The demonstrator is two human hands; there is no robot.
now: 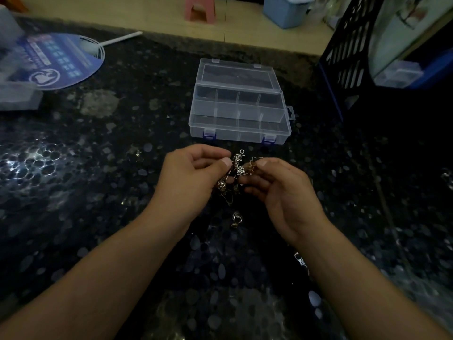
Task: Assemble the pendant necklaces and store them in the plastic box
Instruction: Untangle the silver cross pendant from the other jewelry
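Observation:
A silver pendant necklace with small flower-shaped charms hangs between my two hands above the dark speckled table. My left hand pinches its left side between thumb and fingers. My right hand pinches the chain's right end, fingers curled. Loose chain dangles below the hands. A small separate pendant lies on the table just under them. The clear plastic box stands open beyond the hands, lid tipped back, its divided compartments looking empty.
A blue round hand fan lies at the far left beside a clear container. A black mesh rack stands at the right. Small metal pieces lie by my right forearm. The table's far edge runs behind the box.

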